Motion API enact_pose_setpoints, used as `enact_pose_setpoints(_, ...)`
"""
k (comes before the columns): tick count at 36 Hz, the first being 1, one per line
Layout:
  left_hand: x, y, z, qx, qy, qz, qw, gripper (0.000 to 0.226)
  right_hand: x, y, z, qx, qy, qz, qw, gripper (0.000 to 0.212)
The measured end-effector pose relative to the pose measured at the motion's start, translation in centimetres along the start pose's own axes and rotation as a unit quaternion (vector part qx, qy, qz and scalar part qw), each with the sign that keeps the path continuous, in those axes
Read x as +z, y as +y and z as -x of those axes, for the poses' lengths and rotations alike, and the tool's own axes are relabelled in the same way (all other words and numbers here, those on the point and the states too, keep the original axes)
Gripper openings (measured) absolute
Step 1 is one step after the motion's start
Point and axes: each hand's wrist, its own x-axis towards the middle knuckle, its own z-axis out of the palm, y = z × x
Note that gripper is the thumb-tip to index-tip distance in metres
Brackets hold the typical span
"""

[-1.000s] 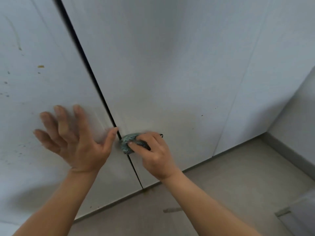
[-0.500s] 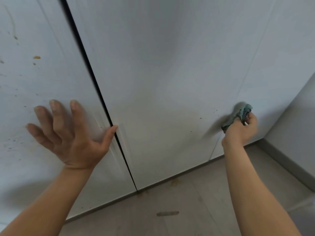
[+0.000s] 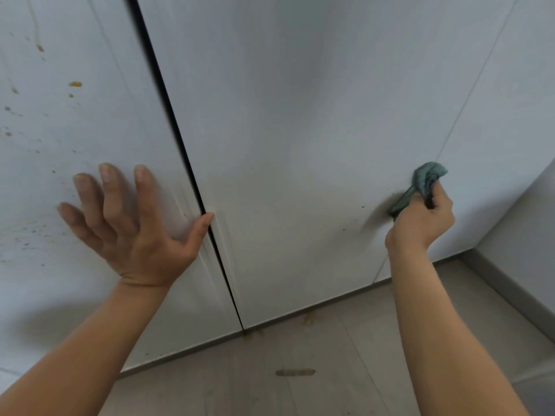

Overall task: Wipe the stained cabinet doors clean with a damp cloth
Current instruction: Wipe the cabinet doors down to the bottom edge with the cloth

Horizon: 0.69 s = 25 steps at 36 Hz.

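Two white cabinet doors fill the view, split by a dark gap. The left door [image 3: 60,130] carries brown and yellow spots and specks. My left hand [image 3: 129,223] lies flat against it with fingers spread, thumb at the gap's edge. The middle door [image 3: 285,145] has a few small dark specks near its lower right. My right hand [image 3: 423,219] grips a bunched teal cloth [image 3: 423,181] and presses it on the middle door's right edge, beside a thin seam to a third panel [image 3: 495,130].
Grey floor tiles [image 3: 330,370] run below the doors, with brown stains at the door bottoms [image 3: 309,319] and a smear [image 3: 295,372] further out. A side wall with a grey skirting [image 3: 510,289] closes the right.
My right hand swept the cloth from the central gap across the middle door to its right edge, then held there. The left hand stayed flat on the left door.
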Motion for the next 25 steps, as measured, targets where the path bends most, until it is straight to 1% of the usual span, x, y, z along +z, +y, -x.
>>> enact_pose_setpoints(1,0.0,0.0,0.1,-0.001,0.000,0.000,1.000,0.106,0.0,-0.4,-0.5,0.010,0.007,-0.011,1.000,0.040)
enact_pose_setpoints(3,0.1,-0.1,0.1,-0.002,0.001,-0.003,1.000,0.106,0.5,-1.2,0.0,-0.002,0.011,-0.003,1.000,0.041)
enact_pose_setpoints(6,0.2,-0.1,0.2,-0.003,0.000,-0.008,1.000,0.106,1.4,-1.1,3.1,-0.038,-0.018,0.013,0.999,0.040)
enact_pose_setpoints(9,0.3,-0.2,0.2,0.000,-0.002,-0.003,1.000,0.108,1.4,0.2,5.1,-0.057,-0.027,0.025,0.998,0.036)
enact_pose_setpoints(13,0.2,-0.3,0.2,0.000,0.007,0.008,1.000,0.111,1.3,-0.8,3.3,-0.029,-0.015,0.001,0.999,0.041)
enact_pose_setpoints(16,-0.1,-0.6,1.8,0.018,-0.026,0.033,0.999,0.113,1.3,-1.9,1.7,-0.007,0.005,0.009,1.000,0.041)
enact_pose_setpoints(18,-0.3,-0.8,4.1,0.050,-0.053,0.036,0.997,0.113,1.5,-2.3,2.3,-0.011,0.003,0.011,1.000,0.040)
enact_pose_setpoints(21,-0.2,-1.5,7.2,0.092,-0.070,0.025,0.993,0.110,2.2,-1.7,5.4,-0.045,-0.040,0.029,0.998,0.038)
enact_pose_setpoints(23,0.1,-1.7,8.0,0.097,-0.065,0.019,0.993,0.109,2.0,-0.9,7.4,-0.078,-0.065,0.049,0.994,0.039)
enact_pose_setpoints(25,0.4,-1.7,8.1,0.096,-0.055,0.025,0.994,0.108,1.6,-0.7,7.4,-0.085,-0.079,0.062,0.991,0.040)
